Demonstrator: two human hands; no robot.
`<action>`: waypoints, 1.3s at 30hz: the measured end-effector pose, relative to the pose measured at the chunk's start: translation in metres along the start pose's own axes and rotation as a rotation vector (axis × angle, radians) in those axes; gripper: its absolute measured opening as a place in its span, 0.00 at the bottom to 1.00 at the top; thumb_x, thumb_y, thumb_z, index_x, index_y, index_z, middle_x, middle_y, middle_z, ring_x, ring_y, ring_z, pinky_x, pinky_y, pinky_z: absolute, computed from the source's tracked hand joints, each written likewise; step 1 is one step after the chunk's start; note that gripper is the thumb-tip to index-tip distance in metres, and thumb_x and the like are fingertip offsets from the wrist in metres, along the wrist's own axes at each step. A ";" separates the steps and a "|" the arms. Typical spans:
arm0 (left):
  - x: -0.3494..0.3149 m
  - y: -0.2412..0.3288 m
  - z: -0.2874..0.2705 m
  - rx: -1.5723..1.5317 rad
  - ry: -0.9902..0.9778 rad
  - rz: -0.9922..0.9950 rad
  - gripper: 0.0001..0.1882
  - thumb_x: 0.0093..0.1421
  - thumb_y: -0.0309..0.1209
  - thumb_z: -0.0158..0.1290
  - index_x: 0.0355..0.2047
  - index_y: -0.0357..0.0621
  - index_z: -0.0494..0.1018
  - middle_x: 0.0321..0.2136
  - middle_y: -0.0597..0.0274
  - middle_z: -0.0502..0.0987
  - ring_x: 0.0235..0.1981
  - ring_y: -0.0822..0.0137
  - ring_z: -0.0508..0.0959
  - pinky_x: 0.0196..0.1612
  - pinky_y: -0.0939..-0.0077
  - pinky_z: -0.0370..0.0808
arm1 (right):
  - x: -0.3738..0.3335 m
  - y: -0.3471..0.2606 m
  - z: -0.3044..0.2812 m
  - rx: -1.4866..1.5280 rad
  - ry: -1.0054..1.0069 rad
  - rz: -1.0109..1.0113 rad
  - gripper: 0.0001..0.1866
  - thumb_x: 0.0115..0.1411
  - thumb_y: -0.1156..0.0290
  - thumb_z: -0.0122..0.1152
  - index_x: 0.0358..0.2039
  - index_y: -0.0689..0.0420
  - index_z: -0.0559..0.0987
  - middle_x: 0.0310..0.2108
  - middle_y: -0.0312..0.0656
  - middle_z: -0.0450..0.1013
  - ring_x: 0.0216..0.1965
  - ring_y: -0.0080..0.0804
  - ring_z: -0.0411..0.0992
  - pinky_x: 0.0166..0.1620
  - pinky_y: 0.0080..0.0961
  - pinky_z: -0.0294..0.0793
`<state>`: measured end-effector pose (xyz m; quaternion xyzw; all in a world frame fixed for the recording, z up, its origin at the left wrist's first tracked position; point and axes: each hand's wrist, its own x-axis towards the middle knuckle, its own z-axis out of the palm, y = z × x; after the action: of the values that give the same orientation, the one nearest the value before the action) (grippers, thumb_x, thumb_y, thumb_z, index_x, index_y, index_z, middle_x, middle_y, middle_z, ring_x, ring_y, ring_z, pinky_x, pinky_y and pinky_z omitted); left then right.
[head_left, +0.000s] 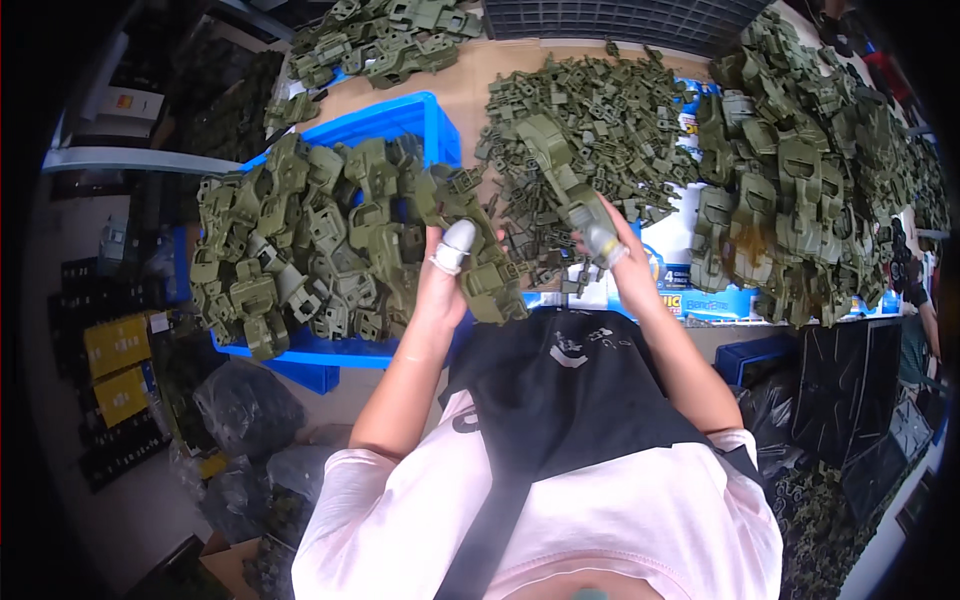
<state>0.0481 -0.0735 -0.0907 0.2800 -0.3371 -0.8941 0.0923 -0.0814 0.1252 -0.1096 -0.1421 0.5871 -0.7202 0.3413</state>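
Observation:
My left hand (445, 285), its thumb in a white cover, is closed on an olive-green moulded plastic vehicle shell (492, 285) held upright beside the blue crate. My right hand (632, 272), also with a white thumb cover, grips a second, longer olive-green plastic shell (548, 152), tilted away to the upper left. The two shells are apart, with a small gap between them. Most of my fingers are hidden behind the parts. Beyond the right-hand shell lies a heap of small olive-green plastic parts (640, 120).
At left, a blue crate (432, 125) is piled with similar shells (285, 220). More shells are stacked at right (790, 180) and at the far side (400, 40). A black grid crate (620, 20) stands at the back. Plastic bags (245, 405) sit low at left.

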 end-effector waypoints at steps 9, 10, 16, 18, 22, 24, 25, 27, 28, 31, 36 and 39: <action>0.022 -0.037 0.044 0.214 -0.003 0.239 0.36 0.52 0.26 0.57 0.57 0.51 0.50 0.52 0.60 0.63 0.50 0.67 0.68 0.49 0.72 0.70 | -0.060 -0.035 0.033 -0.754 -0.034 -0.108 0.32 0.54 0.64 0.57 0.59 0.50 0.60 0.42 0.58 0.65 0.42 0.58 0.68 0.45 0.40 0.67; 0.021 -0.038 0.045 0.229 -0.001 0.247 0.36 0.52 0.26 0.57 0.57 0.51 0.50 0.51 0.60 0.63 0.49 0.66 0.68 0.49 0.72 0.70 | -0.059 -0.040 0.033 -0.777 -0.038 -0.069 0.32 0.54 0.65 0.57 0.59 0.50 0.60 0.43 0.58 0.65 0.41 0.58 0.68 0.44 0.41 0.67; 0.012 -0.028 0.043 0.212 -0.018 0.340 0.32 0.51 0.23 0.57 0.54 0.49 0.54 0.49 0.61 0.66 0.45 0.67 0.71 0.47 0.71 0.72 | -0.052 -0.039 0.025 -0.437 -0.203 -0.187 0.29 0.59 0.65 0.51 0.60 0.51 0.58 0.55 0.50 0.60 0.54 0.43 0.62 0.52 0.35 0.64; 0.010 -0.028 0.044 0.158 -0.011 0.355 0.31 0.51 0.23 0.57 0.53 0.49 0.55 0.48 0.61 0.67 0.45 0.68 0.71 0.47 0.71 0.72 | -0.051 -0.032 0.026 0.261 -0.014 0.157 0.33 0.59 0.65 0.54 0.62 0.54 0.53 0.60 0.42 0.54 0.58 0.31 0.56 0.55 0.29 0.62; -0.002 -0.029 0.044 0.162 -0.008 0.345 0.43 0.50 0.27 0.57 0.62 0.53 0.45 0.53 0.61 0.63 0.52 0.65 0.66 0.53 0.67 0.66 | -0.039 -0.022 0.016 0.358 -0.138 0.366 0.37 0.53 0.68 0.63 0.60 0.58 0.56 0.56 0.43 0.59 0.55 0.32 0.61 0.53 0.28 0.64; -0.006 -0.009 0.052 0.258 -0.056 0.674 0.57 0.49 0.37 0.60 0.63 0.55 0.26 0.59 0.53 0.53 0.58 0.60 0.60 0.57 0.61 0.61 | -0.036 -0.022 -0.004 -0.019 -0.086 0.076 0.36 0.51 0.70 0.64 0.59 0.56 0.59 0.54 0.42 0.62 0.54 0.33 0.62 0.52 0.28 0.65; -0.010 -0.003 0.066 0.541 0.045 0.860 0.54 0.48 0.43 0.59 0.64 0.53 0.31 0.59 0.51 0.53 0.59 0.57 0.58 0.58 0.58 0.57 | -0.038 -0.042 -0.011 -0.305 -0.023 0.003 0.36 0.47 0.67 0.68 0.56 0.58 0.64 0.49 0.43 0.67 0.52 0.31 0.64 0.52 0.27 0.65; -0.016 0.014 0.089 1.336 -0.072 1.051 0.50 0.47 0.52 0.57 0.63 0.49 0.42 0.57 0.48 0.57 0.60 0.52 0.56 0.60 0.53 0.50 | -0.048 -0.062 -0.024 -0.626 -0.026 0.066 0.35 0.47 0.65 0.67 0.55 0.59 0.65 0.48 0.48 0.68 0.51 0.38 0.66 0.52 0.28 0.64; -0.021 0.025 0.093 1.845 -0.273 1.004 0.48 0.46 0.55 0.56 0.62 0.46 0.49 0.55 0.47 0.60 0.60 0.49 0.55 0.61 0.51 0.47 | -0.049 -0.069 -0.023 -0.765 -0.096 0.095 0.35 0.47 0.65 0.66 0.55 0.59 0.65 0.48 0.50 0.68 0.50 0.41 0.67 0.52 0.28 0.64; -0.012 0.009 0.102 1.834 -0.793 0.507 0.38 0.48 0.39 0.56 0.59 0.44 0.55 0.44 0.44 0.70 0.50 0.46 0.67 0.55 0.54 0.57 | -0.061 -0.065 -0.021 -0.932 -0.291 -0.018 0.31 0.50 0.69 0.60 0.55 0.61 0.64 0.45 0.56 0.67 0.46 0.53 0.67 0.49 0.38 0.66; -0.017 -0.008 0.084 1.786 -0.904 0.050 0.41 0.48 0.30 0.56 0.61 0.52 0.51 0.41 0.45 0.72 0.44 0.47 0.71 0.47 0.59 0.67 | -0.086 -0.039 -0.020 -1.008 -0.326 -0.088 0.30 0.52 0.69 0.57 0.56 0.62 0.63 0.46 0.56 0.66 0.47 0.51 0.67 0.51 0.36 0.64; -0.013 -0.012 0.072 1.649 -0.911 0.129 0.40 0.47 0.29 0.57 0.61 0.58 0.53 0.40 0.49 0.71 0.43 0.49 0.71 0.45 0.59 0.68 | -0.079 -0.040 -0.020 -0.656 -0.315 0.132 0.29 0.50 0.72 0.57 0.55 0.62 0.64 0.48 0.57 0.65 0.49 0.51 0.66 0.52 0.36 0.64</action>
<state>0.0187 -0.0206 -0.0487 -0.1388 -0.8817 -0.3902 -0.2261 -0.0488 0.1952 -0.0616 -0.3148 0.7349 -0.4395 0.4095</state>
